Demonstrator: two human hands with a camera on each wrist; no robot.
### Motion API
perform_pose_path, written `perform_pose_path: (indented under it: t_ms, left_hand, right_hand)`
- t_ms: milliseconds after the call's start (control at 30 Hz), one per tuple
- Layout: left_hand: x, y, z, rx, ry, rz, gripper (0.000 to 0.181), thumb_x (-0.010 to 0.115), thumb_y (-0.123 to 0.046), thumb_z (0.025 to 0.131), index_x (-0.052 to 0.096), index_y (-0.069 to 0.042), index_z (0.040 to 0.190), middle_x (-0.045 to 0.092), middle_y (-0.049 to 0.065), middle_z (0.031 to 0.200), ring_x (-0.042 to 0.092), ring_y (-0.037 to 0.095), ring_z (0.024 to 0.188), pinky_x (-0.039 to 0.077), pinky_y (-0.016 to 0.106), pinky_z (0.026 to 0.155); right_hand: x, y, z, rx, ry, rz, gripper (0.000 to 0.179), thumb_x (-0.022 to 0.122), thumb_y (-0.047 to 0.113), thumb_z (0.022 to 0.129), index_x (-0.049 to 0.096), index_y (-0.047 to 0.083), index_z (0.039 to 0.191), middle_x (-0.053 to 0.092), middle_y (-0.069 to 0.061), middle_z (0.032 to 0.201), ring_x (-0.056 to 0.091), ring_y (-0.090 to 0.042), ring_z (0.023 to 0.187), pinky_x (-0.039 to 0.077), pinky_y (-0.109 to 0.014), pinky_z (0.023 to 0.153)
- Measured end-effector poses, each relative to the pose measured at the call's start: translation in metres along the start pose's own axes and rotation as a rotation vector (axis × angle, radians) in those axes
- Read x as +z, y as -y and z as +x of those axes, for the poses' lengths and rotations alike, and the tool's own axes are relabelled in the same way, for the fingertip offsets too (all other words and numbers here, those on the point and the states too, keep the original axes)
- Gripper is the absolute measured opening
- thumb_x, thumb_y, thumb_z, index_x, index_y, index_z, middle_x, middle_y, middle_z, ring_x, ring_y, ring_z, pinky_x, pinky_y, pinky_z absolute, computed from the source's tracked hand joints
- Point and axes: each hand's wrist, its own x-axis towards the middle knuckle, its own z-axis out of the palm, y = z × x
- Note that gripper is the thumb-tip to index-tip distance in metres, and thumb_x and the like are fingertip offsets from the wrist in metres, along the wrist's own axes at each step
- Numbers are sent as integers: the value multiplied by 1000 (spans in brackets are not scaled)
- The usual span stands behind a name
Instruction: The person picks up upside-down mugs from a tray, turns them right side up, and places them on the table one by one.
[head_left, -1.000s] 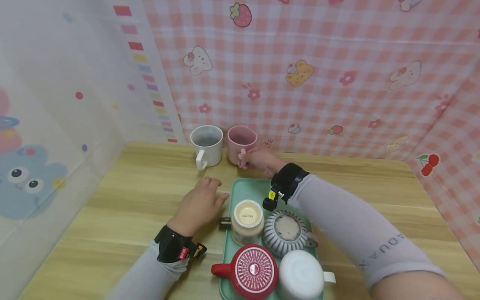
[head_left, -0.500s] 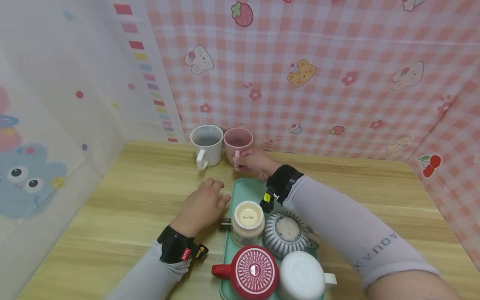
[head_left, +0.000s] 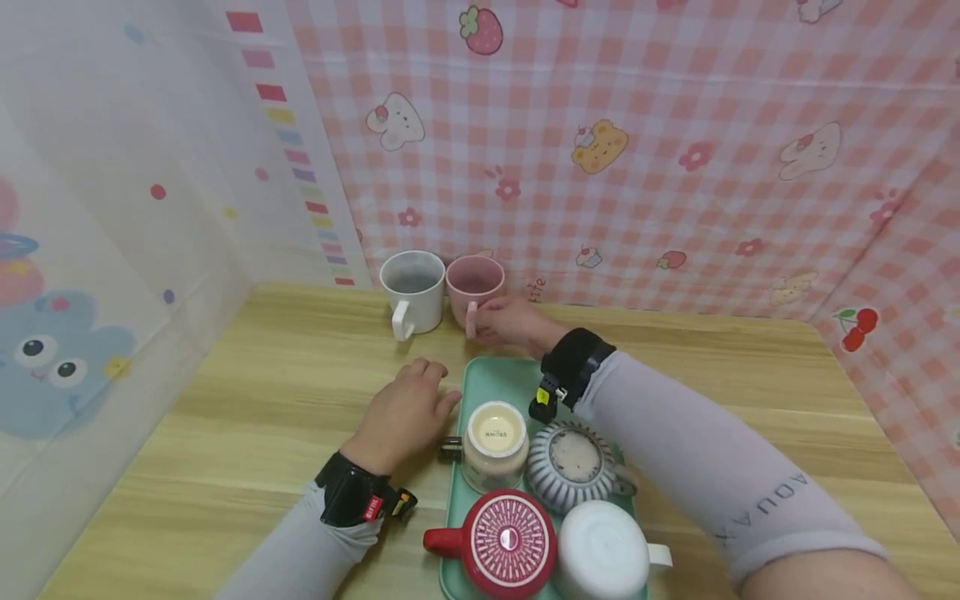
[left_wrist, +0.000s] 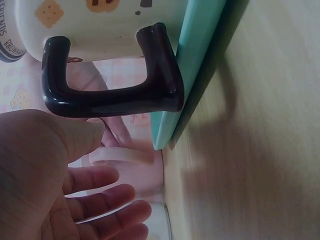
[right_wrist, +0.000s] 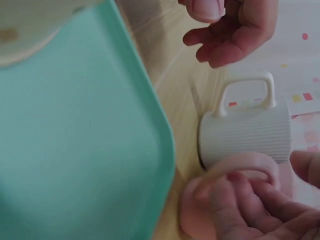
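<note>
The pink mug (head_left: 476, 283) stands upright at the back of the table, close beside an upright white mug (head_left: 413, 292) with ribbed sides. My right hand (head_left: 513, 323) is at the pink mug's handle (right_wrist: 247, 162). In the right wrist view its fingers touch or lie close against the handle, and the thumb (right_wrist: 306, 167) stands apart from it. My left hand (head_left: 405, 412) hovers left of the green tray (head_left: 495, 371), fingers loosely bent and holding nothing. Near it is the dark handle (left_wrist: 112, 102) of an upside-down cream mug (head_left: 495, 442).
Upside down on the tray are also a grey-striped cup (head_left: 572, 467), a red mug (head_left: 510, 542) and a plain white mug (head_left: 603, 550). Some handles stick out over the tray's edge. A pink checked cloth (head_left: 637, 208) hangs right behind the table (head_left: 225, 433).
The pink mug has shifted left to the white mug, with my right hand on its handle. My right fingertips have since drawn back from around the handle. My left hand has barely moved.
</note>
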Motion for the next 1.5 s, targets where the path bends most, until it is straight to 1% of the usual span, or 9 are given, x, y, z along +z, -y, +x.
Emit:
perform_pose_path:
  t_ms: [100, 233, 367, 467, 667, 867, 1000, 1267, 1500]
  left_hand:
    - [0, 0, 0, 4, -9, 3, 44, 62, -36, 104, 62, -2, 131, 64, 16, 129, 64, 31, 120, 58, 48, 98]
    - [-1, 0, 0, 1, -7, 2, 43, 62, -36, 104, 62, -2, 132, 64, 15, 129, 63, 31, 120, 58, 48, 99]
    - [-1, 1, -1, 0, 1, -7, 44, 62, -36, 104, 62, -2, 132, 63, 16, 130, 63, 31, 121, 57, 49, 100]
    - [0, 1, 0, 4, 0, -17, 44, 62, -36, 104, 62, -3, 133, 63, 16, 130, 63, 32, 121, 57, 49, 100]
    - [5, 2, -1, 1, -9, -15, 43, 63, -35, 104, 63, -2, 131, 64, 16, 128, 64, 32, 120, 58, 50, 98]
    - [5, 1, -2, -4, -1, -4, 43, 64, -35, 103, 63, -2, 131, 64, 16, 128, 64, 32, 119, 58, 49, 98]
    - [3, 1, 0, -3, -7, 1, 44, 63, -35, 104, 63, -2, 132, 64, 17, 129, 64, 32, 121, 57, 49, 100]
    - [2, -2, -1, -3, 6, 5, 45, 62, -36, 104, 63, -1, 132, 64, 17, 129, 64, 32, 121, 58, 50, 99]
    - [1, -4, -1, -11, 20, 4, 45, 62, -36, 104, 62, -1, 132, 64, 17, 129, 63, 33, 121, 58, 50, 99]
  right_hand:
    - [-5, 7, -12, -51, 15, -136, 34, 61, 28, 105, 71, 3, 127, 67, -14, 137, 62, -33, 128, 53, -47, 110]
    - [-13, 14, -29, -158, 28, -303, 36, 63, 32, 104, 71, 8, 129, 68, -9, 135, 62, -28, 123, 55, -49, 105]
    - [-22, 16, -50, -248, 16, -409, 37, 61, 36, 105, 70, 11, 131, 70, -7, 129, 64, -23, 114, 57, -43, 99]
    - [-29, 14, -72, -270, -4, -459, 40, 61, 40, 105, 68, 13, 134, 69, -6, 132, 64, -23, 119, 55, -44, 102]
    - [-37, -8, -108, -273, -57, -497, 52, 60, 44, 104, 59, 13, 146, 63, -8, 146, 57, -28, 137, 49, -50, 113]
    - [-41, -33, -135, -347, -100, -487, 46, 62, 34, 105, 61, 10, 143, 63, -12, 145, 58, -32, 136, 49, -54, 112]
    - [-46, -44, -151, -365, -122, -492, 47, 63, 34, 104, 60, 9, 144, 63, -12, 144, 60, -32, 133, 50, -55, 110]
    - [-55, -76, -185, -328, -140, -515, 45, 65, 33, 103, 62, 7, 140, 65, -13, 139, 64, -30, 125, 55, -49, 101]
    - [-61, -105, -198, -316, -93, -510, 48, 69, 37, 101, 64, 7, 138, 69, -9, 131, 65, -27, 119, 56, -29, 89]
